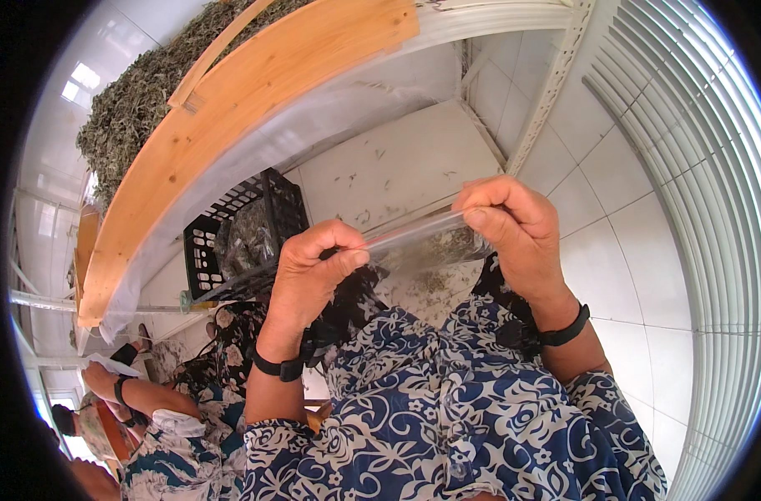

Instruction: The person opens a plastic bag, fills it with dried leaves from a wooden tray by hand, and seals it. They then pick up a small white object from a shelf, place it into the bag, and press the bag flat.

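A clear plastic zip bag (422,236) is stretched between my two hands in front of my body, with a reddish line along its upper edge. My left hand (318,260) pinches the left end of that edge between thumb and forefinger. At the right end, my right hand (518,230) pinches it the same way, slightly higher. Dark bits show through or behind the film; I cannot tell whether they are inside. Each of my wrists wears a black band.
A black plastic crate (287,204) holding clear bags of dark contents stands left of my hands. Beyond it, a curved-looking wooden board (167,171) edges a heap of dried leaves (138,100). Co-workers sit at lower left, one with a bent arm (159,398). Blinds (689,192) hang at right.
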Demonstrator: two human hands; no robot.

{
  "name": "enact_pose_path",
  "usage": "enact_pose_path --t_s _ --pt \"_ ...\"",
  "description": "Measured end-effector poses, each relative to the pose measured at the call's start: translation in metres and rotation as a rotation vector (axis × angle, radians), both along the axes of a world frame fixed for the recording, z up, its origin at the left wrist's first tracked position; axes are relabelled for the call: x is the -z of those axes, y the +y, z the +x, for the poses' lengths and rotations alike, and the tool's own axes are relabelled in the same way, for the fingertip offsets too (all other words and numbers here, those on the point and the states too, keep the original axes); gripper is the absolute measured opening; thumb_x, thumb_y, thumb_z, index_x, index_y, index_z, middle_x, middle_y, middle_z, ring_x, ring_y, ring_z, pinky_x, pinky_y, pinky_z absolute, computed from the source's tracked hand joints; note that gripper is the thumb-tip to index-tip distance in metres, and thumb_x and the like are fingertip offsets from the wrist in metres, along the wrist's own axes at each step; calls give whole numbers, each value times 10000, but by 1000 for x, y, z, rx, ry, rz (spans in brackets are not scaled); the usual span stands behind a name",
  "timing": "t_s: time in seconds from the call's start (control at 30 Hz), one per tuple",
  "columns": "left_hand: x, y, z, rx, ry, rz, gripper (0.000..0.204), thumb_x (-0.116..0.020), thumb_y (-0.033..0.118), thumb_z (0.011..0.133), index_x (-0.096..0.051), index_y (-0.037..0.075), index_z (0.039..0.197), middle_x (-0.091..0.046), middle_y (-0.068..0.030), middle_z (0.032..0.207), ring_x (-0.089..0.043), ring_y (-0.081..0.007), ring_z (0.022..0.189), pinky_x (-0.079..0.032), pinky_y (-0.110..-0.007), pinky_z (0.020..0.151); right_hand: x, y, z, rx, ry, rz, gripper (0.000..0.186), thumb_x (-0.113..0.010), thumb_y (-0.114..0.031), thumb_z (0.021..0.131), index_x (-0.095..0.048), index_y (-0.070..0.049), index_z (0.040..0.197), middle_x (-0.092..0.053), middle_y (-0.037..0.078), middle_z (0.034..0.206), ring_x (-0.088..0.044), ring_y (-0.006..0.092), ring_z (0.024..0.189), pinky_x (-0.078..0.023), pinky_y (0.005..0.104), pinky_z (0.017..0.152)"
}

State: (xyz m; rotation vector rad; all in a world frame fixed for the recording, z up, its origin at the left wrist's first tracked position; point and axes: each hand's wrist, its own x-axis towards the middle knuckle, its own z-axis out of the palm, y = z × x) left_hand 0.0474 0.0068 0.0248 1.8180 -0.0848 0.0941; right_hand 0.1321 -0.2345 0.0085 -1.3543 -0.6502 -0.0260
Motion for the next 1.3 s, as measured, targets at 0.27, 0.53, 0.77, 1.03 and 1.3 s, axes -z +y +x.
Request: enact_pose_path --t_s 0.27,0.53,0.77,1.03,1.3 --pt "0 1 -5 -104 -18 -273 86 -720 65 859 -644 37 887 -595 46 814 -511 -45 757 -411 -202 714 -1 -4 -1 -46 206 140 64 -590 -72 924 -618 -15 936 -599 -30 846 -506 40 759 -415 197 678" --pt "-2 -15 1 -98 -140 -582 132 -727 108 856 -637 52 935 -654 -6 917 -579 -93 853 -442 -248 812 -1 -1 -4 -65 318 266 114 -626 -149 919 -601 -40 939 -588 -36 857 -479 30 755 -391 184 668" --pt "0 -16 -5 -115 -187 -553 128 -707 119 873 -618 50 934 -674 -41 956 -609 -114 917 -451 -274 882 -4 -15 2 -54 274 -135 221 -684 -192 871 -606 -44 1015 -623 -1 889 -555 90 806 -452 259 699" --pt "7 -23 -17 -80 -155 -408 46 -634 65 927 -632 24 947 -635 19 888 -543 -45 816 -439 -203 761 -39 32 -9 -129 -547 -507 247 -711 -130 812 -613 -14 1006 -643 110 951 -609 166 787 -475 282 702" --pt "13 -12 -27 -82 -78 -436 180 -678 129 907 -625 24 1042 -653 -27 959 -576 -90 921 -451 -243 836 -42 45 -14 -285 -282 -486 58 -645 -67 849 -635 -19 819 -606 59 735 -553 169 656 -439 287 604"
